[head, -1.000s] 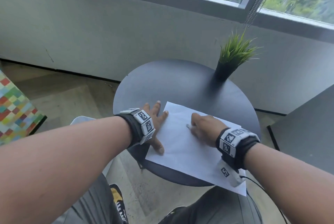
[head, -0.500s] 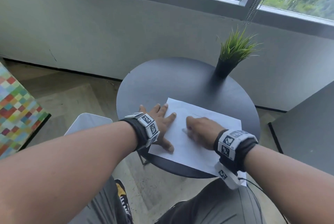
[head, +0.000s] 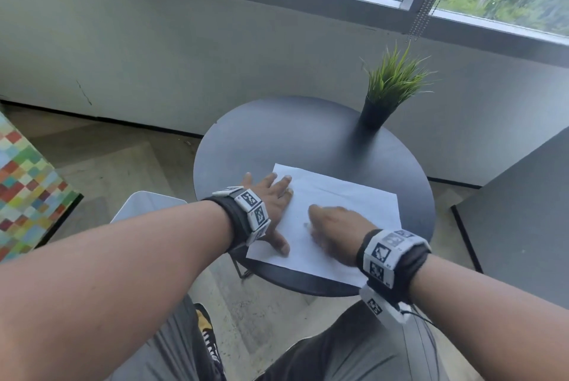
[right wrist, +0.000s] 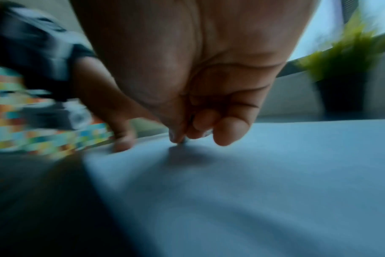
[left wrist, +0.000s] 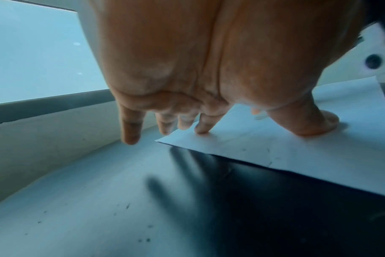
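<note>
Paper [head: 345, 196], a single white sheet, lies flat on the near half of the round dark worktop [head: 277, 134]. It is turned a little askew, its near edge close to the rim and its near right corner hidden behind the right wrist. The left hand [head: 271, 205] is spread and released, pressing down along the sheet's left edge. In the left wrist view the thumb [left wrist: 316, 125] and forefinger sit on the paper, while the little finger [left wrist: 130, 137] lands on bare worktop just beyond the far left corner. The right hand [head: 334, 233] is over the middle of the sheet, blurred, with its fingers bunched and curled downward. In the right wrist view they seem to pinch a small grey thing [right wrist: 183, 141] whose end touches the paper, though it is too blurred to name. A potted plant [head: 394, 82] stands well apart at the far right of the worktop. The sheet is probably the weak point, being thin and pinned only along one edge on a smooth top. A firm stroke toward the left hand could buckle and crease the paper between the two hands. A stroke toward the right could drag the free side round or tear it at the contact point. With the near edge so close to the rim, a pull toward the person could slide the sheet partly off the worktop.
</note>
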The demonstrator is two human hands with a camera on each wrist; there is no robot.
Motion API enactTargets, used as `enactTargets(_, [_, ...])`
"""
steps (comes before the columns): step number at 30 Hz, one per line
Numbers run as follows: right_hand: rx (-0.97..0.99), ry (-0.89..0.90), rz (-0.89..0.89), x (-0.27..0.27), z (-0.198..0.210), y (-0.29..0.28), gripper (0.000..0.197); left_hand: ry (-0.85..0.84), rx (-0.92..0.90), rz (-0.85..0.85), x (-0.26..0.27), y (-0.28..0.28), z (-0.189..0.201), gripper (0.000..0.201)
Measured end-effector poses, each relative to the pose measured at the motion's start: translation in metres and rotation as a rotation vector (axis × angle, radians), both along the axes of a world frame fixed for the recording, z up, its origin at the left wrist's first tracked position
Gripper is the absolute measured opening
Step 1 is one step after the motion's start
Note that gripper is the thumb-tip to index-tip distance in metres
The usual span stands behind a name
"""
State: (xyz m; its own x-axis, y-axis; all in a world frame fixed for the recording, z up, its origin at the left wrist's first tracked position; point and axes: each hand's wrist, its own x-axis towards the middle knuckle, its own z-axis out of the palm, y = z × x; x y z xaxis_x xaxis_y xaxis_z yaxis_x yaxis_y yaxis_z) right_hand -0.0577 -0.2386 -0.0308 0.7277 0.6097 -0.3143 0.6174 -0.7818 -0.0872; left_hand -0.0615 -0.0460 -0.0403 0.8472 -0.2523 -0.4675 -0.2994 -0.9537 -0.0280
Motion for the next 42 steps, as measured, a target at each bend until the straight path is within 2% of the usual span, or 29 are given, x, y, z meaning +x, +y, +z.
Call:
enactTargets(2, [-0.031, 0.098, 0.161, -0.022, 0.000, 0.008, 0.015, 0.014, -0.009, -0.026, 0.000, 0.002, 0.000, 0.132])
enactTargets(3, [-0.037, 0.101, 0.163, -0.021, 0.000, 0.005, 0.017, 0.024, -0.012, -0.026, 0.000, 0.003, 0.000, 0.129])
enactTargets(7, [-0.020, -0.010, -0.182, 0.020, -0.001, -0.025, 0.029, 0.075, -0.016, -0.009, 0.000, 0.002, 0.003, 0.112])
enactTargets(9, [0.019, -0.033, -0.220, 0.019, -0.003, -0.025, 0.026, 0.105, -0.023, 0.025, 0.001, -0.003, 0.007, 0.111])
enactTargets(15, [0.033, 0.123, 0.062, -0.026, -0.004, -0.002, 0.015, 0.047, -0.059, 0.112, -0.009, -0.017, 0.001, 0.119])
enactTargets(16, [0.044, 0.126, 0.019, -0.020, -0.004, -0.006, 0.017, 0.036, -0.050, 0.109, -0.010, -0.018, 0.000, 0.120])
enactTargets(19, [0.068, 0.071, -0.313, 0.008, -0.003, -0.028, 0.028, 0.009, -0.043, 0.080, -0.009, -0.018, 0.002, 0.119])
enactTargets(20, [0.068, 0.038, -0.364, 0.011, -0.002, -0.031, 0.028, 0.003, -0.042, 0.063, -0.009, -0.018, 0.003, 0.119])
enactTargets(22, [0.071, 0.016, -0.275, 0.002, 0.000, -0.023, 0.022, -0.002, -0.041, 0.033, -0.007, -0.016, 0.002, 0.118])
enactTargets(25, [0.023, 0.124, 0.040, -0.032, -0.002, -0.004, 0.014, 0.011, -0.026, 0.021, -0.006, -0.016, -0.001, 0.123])
enactTargets(26, [0.012, 0.119, 0.072, -0.033, -0.003, -0.007, 0.016, 0.026, -0.014, 0.026, -0.006, -0.017, 0.000, 0.124])
enactTargets(30, [0.047, 0.039, -0.287, 0.008, 0.001, -0.038, 0.027, 0.088, 0.000, 0.064, -0.006, -0.022, 0.005, 0.118])
enactTargets(31, [0.056, 0.011, -0.289, 0.008, 0.001, -0.038, 0.026, 0.101, 0.006, 0.071, -0.005, -0.023, 0.006, 0.118])
enactTargets(34, [0.034, 0.039, -0.037, -0.023, -0.003, -0.016, 0.022, 0.127, 0.038, 0.073, -0.003, -0.024, 0.010, 0.124])
enactTargets(36, [-0.009, 0.083, 0.042, -0.036, -0.003, -0.016, 0.025, 0.142, 0.060, 0.069, -0.002, -0.023, 0.011, 0.127])
enactTargets(37, [-0.011, 0.074, -0.005, -0.028, -0.003, -0.024, 0.028, 0.148, 0.065, 0.070, -0.002, -0.023, 0.011, 0.128])
enactTargets(40, [0.004, 0.044, -0.312, 0.005, 0.002, -0.054, 0.028, 0.161, 0.064, 0.082, -0.004, -0.024, 0.012, 0.128])
enactTargets(42, [0.009, 0.008, -0.325, 0.004, 0.002, -0.055, 0.026, 0.169, 0.057, 0.092, -0.003, -0.025, 0.012, 0.129])
